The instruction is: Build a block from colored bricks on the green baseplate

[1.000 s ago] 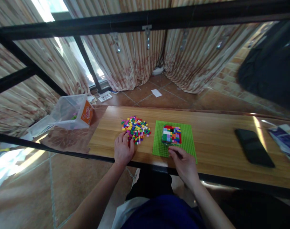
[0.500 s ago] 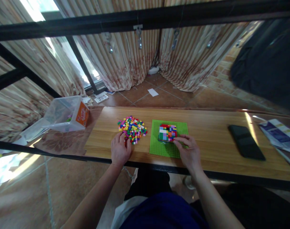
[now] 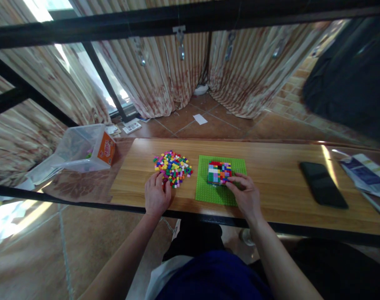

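A low build of many-coloured toy bricks (image 3: pixel 218 171) stands on a green studded baseplate (image 3: pixel 205 196). My right hand (image 3: pixel 246 196) is at its near right corner, thumb and forefinger closed on the edge there; whether a loose brick is between the tips is hidden. To the left lies a heap of small loose toy bricks (image 3: pixel 174 166) in mixed colours. At the heap's near left edge my left hand (image 3: pixel 157 196) rests on the table with bent fingers, thumb and forefinger apart. Dark red bricks show by those fingertips, and nothing is plainly gripped.
The narrow wooden table (image 3: pixel 280 179) has a dark front edge. A black phone (image 3: pixel 323 184) and printed papers (image 3: pixel 368 175) lie on the right. Beyond the left end sits a clear plastic box (image 3: pixel 80 146) with an orange label. A dark metal bar (image 3: pixel 190 21) crosses above, before curtains.
My right thumb and forefinger have parted slightly at the build's corner. The left hand has barely moved beside the heap. The whole view has shifted a little.
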A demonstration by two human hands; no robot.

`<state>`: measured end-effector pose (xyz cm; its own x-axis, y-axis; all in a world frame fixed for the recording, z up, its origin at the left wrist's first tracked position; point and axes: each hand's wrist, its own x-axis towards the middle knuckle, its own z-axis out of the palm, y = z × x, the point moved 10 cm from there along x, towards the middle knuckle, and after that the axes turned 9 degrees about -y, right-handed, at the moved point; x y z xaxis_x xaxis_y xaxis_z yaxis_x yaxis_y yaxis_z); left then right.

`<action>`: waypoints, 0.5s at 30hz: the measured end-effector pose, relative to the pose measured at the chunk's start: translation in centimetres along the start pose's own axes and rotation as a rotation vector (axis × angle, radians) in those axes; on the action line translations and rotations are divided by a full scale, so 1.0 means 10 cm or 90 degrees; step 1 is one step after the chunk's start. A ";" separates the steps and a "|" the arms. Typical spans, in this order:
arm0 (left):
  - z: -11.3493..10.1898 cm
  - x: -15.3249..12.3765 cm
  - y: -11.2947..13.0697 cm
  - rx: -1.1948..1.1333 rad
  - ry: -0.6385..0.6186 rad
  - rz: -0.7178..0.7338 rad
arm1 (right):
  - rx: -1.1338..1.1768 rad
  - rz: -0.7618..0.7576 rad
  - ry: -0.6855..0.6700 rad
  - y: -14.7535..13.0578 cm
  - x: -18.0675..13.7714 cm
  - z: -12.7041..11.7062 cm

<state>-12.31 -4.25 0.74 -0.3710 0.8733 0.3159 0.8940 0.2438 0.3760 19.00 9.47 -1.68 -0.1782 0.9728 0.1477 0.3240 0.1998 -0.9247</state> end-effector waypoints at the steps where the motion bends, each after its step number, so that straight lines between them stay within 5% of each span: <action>1: 0.00 0.00 0.00 0.000 0.000 -0.001 | 0.002 0.006 -0.003 0.01 0.01 0.00; 15: 0.00 0.01 0.00 0.000 -0.007 -0.011 | 0.091 0.095 -0.073 0.17 0.13 0.13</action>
<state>-12.37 -4.18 0.79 -0.3832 0.8738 0.2995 0.8874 0.2583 0.3818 18.13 10.97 -3.52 -0.2449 0.9692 -0.0268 0.2212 0.0289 -0.9748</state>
